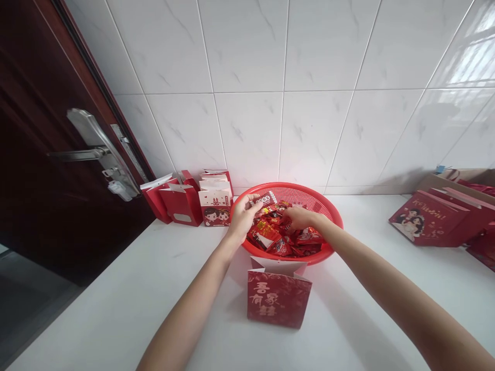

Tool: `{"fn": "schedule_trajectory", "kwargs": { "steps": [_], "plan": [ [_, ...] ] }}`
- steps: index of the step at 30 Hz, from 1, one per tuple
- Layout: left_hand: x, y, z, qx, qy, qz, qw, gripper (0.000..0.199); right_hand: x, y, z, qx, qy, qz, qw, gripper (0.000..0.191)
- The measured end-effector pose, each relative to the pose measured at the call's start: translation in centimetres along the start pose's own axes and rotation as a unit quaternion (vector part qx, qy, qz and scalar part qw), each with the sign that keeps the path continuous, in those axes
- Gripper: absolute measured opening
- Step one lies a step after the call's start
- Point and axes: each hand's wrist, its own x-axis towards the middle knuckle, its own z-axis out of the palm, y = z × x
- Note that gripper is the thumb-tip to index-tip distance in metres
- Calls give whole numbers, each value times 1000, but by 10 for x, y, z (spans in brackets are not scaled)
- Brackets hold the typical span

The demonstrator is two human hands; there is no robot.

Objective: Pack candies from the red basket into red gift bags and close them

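Observation:
A red plastic basket (334,219) holds many shiny red wrapped packets (266,234). My left hand (244,214) is over its left side, thumb and fingers closed on a small dark red and white packet (263,200). Inside the basket, my right hand (297,217) reaches down among the packets with its fingers curled together. Its fingertips are partly hidden, so what they grip cannot be made out. Just in front of the basket stands a dark red paper gift bag (279,300) with pale lettering, its top open.
Several red and white gift bags (215,206) stand by the wall to the left, beside a dark door (42,154) with a metal handle. At the right are more red bags (429,219) and a cardboard box (433,181). White tiles rise behind the white tabletop (154,288).

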Motion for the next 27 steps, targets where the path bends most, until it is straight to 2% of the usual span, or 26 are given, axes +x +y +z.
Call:
{"fn": "schedule_trajectory", "kwargs": {
  "steps": [2, 4, 10, 12, 15, 18, 21, 27],
  "plan": [
    [0, 1, 0, 5, 2, -1, 1000, 31, -1, 4, -2, 18, 3, -7, 1000, 33],
    [0, 1, 1, 8, 1, -5, 1000, 31, -3, 7, -4, 46, 19, -21, 999, 24],
    [-1, -1, 0, 24, 13, 14, 1000, 25, -17, 11, -11, 176, 97, -69, 977, 19],
    [0, -2, 0, 27, 14, 28, 999, 21, -21, 11, -13, 267, 119, -106, 950, 27],
    [2, -3, 0, 25, 32, 46, 998, 17, -23, 11, -13, 404, 152, -158, 888, 33],
    [3, -3, 0, 8, 71, 50, 996, 20, -24, 12, -13, 464, 169, -178, 851, 33],
    [3, -2, 0, -12, 77, 47, 996, 21, -26, 12, -14, 473, 159, -194, 845, 30],
    [3, -3, 0, 11, 37, 34, 999, 21, -25, 11, -14, 495, 127, -186, 839, 31]
  ]
}}
